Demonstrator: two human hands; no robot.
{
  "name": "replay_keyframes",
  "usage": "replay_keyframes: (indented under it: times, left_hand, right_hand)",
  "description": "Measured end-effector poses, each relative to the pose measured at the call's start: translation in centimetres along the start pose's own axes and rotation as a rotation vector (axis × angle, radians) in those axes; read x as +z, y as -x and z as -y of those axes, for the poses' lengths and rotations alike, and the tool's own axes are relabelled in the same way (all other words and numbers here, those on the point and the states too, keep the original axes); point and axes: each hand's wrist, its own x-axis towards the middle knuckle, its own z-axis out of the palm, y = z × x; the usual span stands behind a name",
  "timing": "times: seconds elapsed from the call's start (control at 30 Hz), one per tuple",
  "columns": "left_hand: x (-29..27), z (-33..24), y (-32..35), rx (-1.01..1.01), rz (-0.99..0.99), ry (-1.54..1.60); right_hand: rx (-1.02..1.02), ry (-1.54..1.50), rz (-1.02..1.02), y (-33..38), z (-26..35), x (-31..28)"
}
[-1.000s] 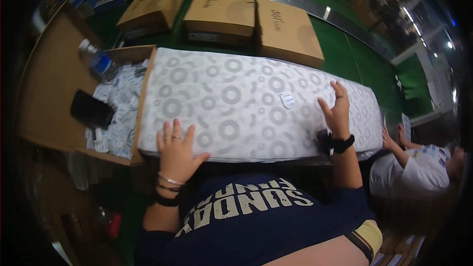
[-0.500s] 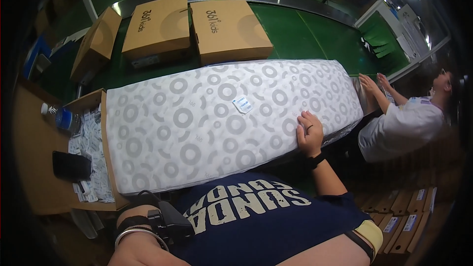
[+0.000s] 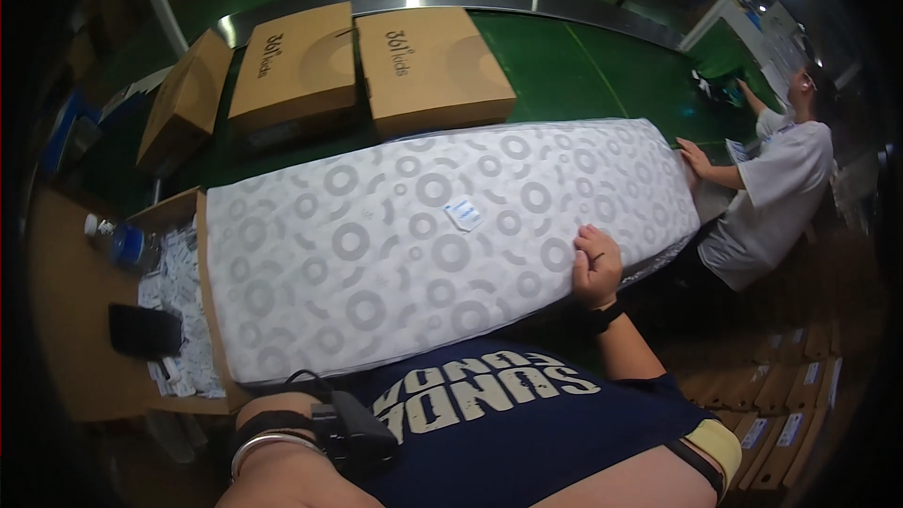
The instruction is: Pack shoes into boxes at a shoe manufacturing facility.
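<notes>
A long stack of white wrapping paper printed with grey rings and arcs spans the middle. On its top sheet lies a small white-and-blue sachet. My right hand rests on the near right part of the stack, fingers loosely bent and thumb apart, with nothing visible in it. A dark ring and a black wristband show on that arm. At the lower left, my left hand shows only near the wrist, by a silver bangle, straps and a black device. Its fingers are hidden.
Brown shoe boxes stand on the green conveyor beyond the stack. At left, a carton holds many sachets, a water bottle and a black object. A co-worker stands right; more boxes lie lower right.
My right hand stays on the paper, its fingers now more bent. The co-worker has straightened and reaches one arm farther over the conveyor. The view has shifted slightly.
</notes>
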Motion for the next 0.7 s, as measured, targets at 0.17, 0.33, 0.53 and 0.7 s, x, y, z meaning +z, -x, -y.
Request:
replay_keyframes:
  times: [0.17,0.33,0.53,0.7]
  left_hand:
    - [-4.3,-2.7,-4.7,-0.763,0.461,0.297]
    - [-4.7,-2.4,-6.2,-0.836,0.567,-0.02]
    - [-7.1,-2.1,-6.9,-0.89,0.614,-0.046]
    - [-17.5,-0.6,-11.4,-0.993,-0.127,-0.352]
  right_hand:
    - [-0.011,0.049,0.017,0.2,-0.9,-0.5]
    - [-0.028,0.056,0.054,0.3,-0.7,-0.4]
    - [0.006,0.052,0.056,0.3,0.0,-0.4]
    - [0.04,0.034,0.069,0.1,0.2,0.2]
